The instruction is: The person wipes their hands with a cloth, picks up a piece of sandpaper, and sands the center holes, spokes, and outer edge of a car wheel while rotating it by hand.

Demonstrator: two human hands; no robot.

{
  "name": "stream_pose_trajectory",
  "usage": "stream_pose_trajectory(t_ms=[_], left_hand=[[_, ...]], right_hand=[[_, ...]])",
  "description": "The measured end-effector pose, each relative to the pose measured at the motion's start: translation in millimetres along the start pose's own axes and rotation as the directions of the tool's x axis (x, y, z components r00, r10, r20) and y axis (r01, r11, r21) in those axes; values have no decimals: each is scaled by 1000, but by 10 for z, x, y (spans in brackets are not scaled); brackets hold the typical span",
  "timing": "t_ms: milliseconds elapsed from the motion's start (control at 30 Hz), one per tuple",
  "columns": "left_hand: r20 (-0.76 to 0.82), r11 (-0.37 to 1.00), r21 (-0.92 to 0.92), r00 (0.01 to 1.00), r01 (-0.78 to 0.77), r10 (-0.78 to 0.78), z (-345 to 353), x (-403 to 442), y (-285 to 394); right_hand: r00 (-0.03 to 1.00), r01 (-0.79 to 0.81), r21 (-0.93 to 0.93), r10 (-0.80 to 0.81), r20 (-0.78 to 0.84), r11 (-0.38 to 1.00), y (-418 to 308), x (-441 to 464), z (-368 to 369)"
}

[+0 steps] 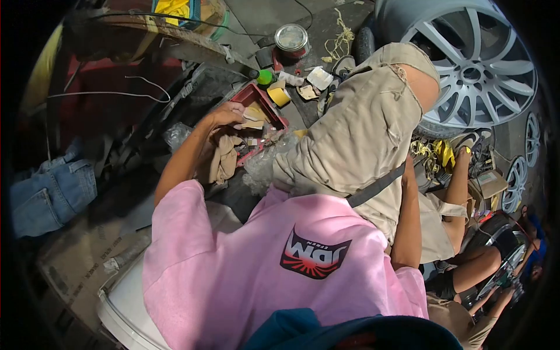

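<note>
My left hand [228, 113] reaches into a red tray [265, 96] on the left. Its fingers are curled together at beige pieces [253, 124] that look like sandpaper; what they pinch, if anything, is hidden. A crumpled tan cloth [224, 158] hangs by the tray's near end, with clear plastic wrap [265, 166] beside it. My right forearm [408, 216] runs forward along my right side, and the hand at its end is hidden behind my bent leg. Beyond that leg, a grey multi-spoke wheel rim [471, 73] rests at the upper right.
Past the tray are a yellow tape roll [279, 94], a green-capped bottle [264, 77] and an open paint can [291, 39]. Denim [52, 195] lies left, near a white bucket [131, 303]. Another person's legs [478, 271] are at the right, near more wheels.
</note>
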State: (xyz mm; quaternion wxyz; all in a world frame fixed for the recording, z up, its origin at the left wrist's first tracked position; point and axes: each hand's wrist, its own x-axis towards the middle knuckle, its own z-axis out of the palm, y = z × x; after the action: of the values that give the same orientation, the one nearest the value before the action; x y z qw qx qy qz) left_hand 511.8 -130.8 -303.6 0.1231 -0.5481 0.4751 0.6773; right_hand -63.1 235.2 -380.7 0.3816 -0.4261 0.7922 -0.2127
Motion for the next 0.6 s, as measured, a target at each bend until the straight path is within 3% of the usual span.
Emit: stream_pose_trajectory(t_ms=[133, 267, 333, 467, 533, 600], left_hand=[[10, 998, 63, 1000, 6, -6, 4, -293, 265], [-11, 998, 63, 1000, -28, 28, -51, -195, 50], [-22, 988, 146, 998, -53, 57, -95, -144, -35], [-97, 980, 192, 993, -44, 64, -38, -242, 33], [-157, 938, 312, 982, 153, -107, 42, -399, 248], [-126, 959, 258, 988, 118, -88, -110, -172, -170]], right_hand=[[1000, 5, 16, -4, -12, 1000, -158, -28, -92], [999, 30, -72, -29, 24, 997, -298, -26, -139], [999, 29, -84, -28, 22, 996, -247, 0, -113], [997, -50, 44, 48, 55, 998, 164, 92, 64], [996, -73, 102, 67, 59, 992, 246, 86, 86], [993, -77, 101, 68, 92, 992, 122, 51, 24]])
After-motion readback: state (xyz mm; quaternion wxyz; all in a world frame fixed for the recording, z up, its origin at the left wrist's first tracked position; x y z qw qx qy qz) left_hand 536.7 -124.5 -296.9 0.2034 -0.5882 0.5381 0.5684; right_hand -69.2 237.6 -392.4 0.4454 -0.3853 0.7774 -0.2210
